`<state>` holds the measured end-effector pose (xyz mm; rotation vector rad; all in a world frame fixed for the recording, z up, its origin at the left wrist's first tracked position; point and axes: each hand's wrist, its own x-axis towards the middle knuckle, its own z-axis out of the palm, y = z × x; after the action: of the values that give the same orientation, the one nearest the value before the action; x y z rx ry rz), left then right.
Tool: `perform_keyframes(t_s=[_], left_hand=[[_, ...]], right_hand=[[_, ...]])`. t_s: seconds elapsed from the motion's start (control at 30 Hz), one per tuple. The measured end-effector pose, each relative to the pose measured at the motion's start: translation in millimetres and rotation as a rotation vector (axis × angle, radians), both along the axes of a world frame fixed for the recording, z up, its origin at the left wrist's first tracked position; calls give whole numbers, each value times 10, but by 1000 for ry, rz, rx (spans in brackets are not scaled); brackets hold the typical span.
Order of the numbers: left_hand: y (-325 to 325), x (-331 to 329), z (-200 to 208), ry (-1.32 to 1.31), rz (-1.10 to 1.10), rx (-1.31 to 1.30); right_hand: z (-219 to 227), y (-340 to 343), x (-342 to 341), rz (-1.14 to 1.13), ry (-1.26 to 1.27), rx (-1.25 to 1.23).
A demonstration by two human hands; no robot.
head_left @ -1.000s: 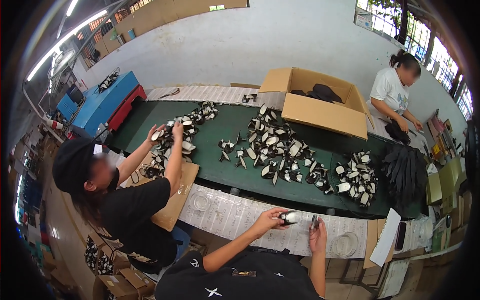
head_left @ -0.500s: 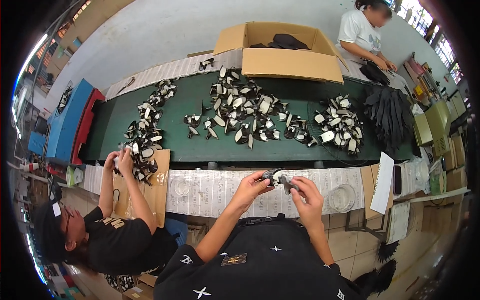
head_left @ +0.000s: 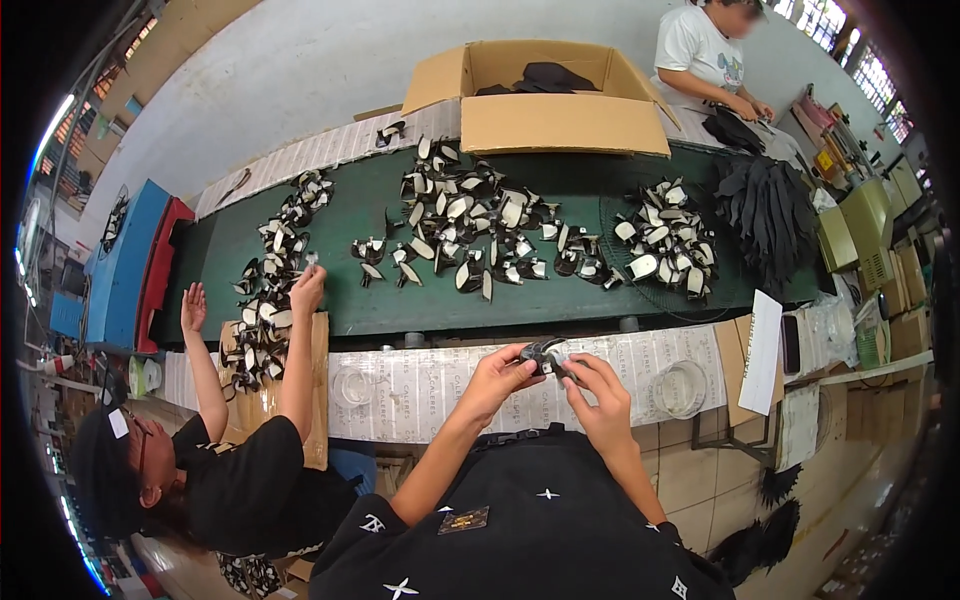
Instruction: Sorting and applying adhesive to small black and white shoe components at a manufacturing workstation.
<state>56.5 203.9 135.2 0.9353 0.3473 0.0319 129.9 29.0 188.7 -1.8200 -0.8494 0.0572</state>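
Note:
In front of my chest, over the near edge of the paper-covered table [head_left: 450, 385], I hold a small black piece with a pale face [head_left: 543, 352], perhaps a shoe part. My left hand [head_left: 497, 380] pinches its left end between thumb and fingers. My right hand [head_left: 598, 388] closes on its right side, fingertips against a pale bit there. Just what lies under the right fingertips is too small to make out. Similar black-and-white pieces [head_left: 470, 210] lie in a loose heap on the green conveyor belt [head_left: 370, 305] beyond my hands.
Clear round dishes flank me, one left [head_left: 353, 386], one right [head_left: 682, 390]. A co-worker [head_left: 240, 480] on the left reaches over the belt. Another person [head_left: 700, 60] stands far right by black cut pieces [head_left: 765, 215]. An open cardboard box [head_left: 560, 125] stands behind the belt.
My right fingers have come in against the piece, and the dark part they held apart from it now meets it. The left co-worker's hands have spread, one reaching onto the belt.

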Motion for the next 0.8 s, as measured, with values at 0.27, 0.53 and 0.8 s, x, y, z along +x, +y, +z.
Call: perform_keyframes(t_s=[0.27,0.53,0.8], left_hand=[[58,13,46,-20,-34,-53],[60,12,10,4,-11,-60],[38,22,51,26,29,-20]], right_hand=[[-135,-25,135,118,675,371],[-130,-50,196,84,788,471],[16,-24,228,41,90,28]])
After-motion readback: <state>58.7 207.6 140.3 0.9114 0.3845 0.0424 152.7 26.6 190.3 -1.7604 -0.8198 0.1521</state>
